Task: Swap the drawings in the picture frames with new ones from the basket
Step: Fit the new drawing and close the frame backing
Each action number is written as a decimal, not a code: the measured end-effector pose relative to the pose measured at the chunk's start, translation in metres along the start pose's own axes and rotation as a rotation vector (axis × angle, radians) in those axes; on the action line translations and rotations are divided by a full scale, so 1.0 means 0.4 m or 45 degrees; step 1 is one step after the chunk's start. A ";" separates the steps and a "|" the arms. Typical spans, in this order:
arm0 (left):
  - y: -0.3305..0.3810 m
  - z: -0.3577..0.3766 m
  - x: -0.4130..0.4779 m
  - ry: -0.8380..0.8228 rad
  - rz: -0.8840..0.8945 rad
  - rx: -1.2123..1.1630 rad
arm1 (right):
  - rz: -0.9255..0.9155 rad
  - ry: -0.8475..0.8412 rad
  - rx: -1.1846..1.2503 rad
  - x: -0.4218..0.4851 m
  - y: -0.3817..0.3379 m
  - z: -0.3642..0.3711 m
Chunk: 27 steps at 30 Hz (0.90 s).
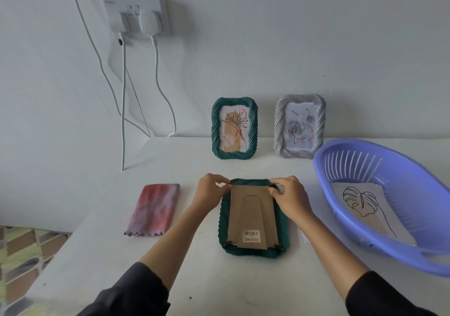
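A green picture frame (224,223) lies face down in the middle of the table, its brown cardboard backing (252,218) with a barcode sticker facing up. My left hand (210,192) pinches the backing's far left corner, and my right hand (289,197) pinches its far right corner. Against the wall stand a second green frame (234,128) with a flower drawing and a grey frame (300,125) with a rose drawing. At the right, a purple basket (323,169) holds a leaf drawing (365,208).
A folded pink-and-purple cloth (155,209) lies left of the face-down frame. White cables (124,111) hang from a wall socket (137,17) down to the table's back left. The table's left edge drops to a patterned floor (22,250).
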<state>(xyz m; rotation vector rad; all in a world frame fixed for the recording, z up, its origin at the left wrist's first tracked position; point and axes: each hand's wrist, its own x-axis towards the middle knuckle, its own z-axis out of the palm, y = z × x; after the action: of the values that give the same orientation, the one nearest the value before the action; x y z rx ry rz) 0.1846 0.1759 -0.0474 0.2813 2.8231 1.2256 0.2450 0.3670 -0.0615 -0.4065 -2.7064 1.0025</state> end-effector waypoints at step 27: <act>0.015 0.014 -0.059 -0.029 -0.234 -0.228 | 0.218 -0.065 0.165 -0.061 0.006 -0.012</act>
<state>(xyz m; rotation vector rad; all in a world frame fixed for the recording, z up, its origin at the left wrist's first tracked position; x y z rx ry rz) 0.2093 0.1797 -0.0475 0.0266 2.6269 1.4092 0.2697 0.3637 -0.0623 -0.6033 -2.6679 1.2418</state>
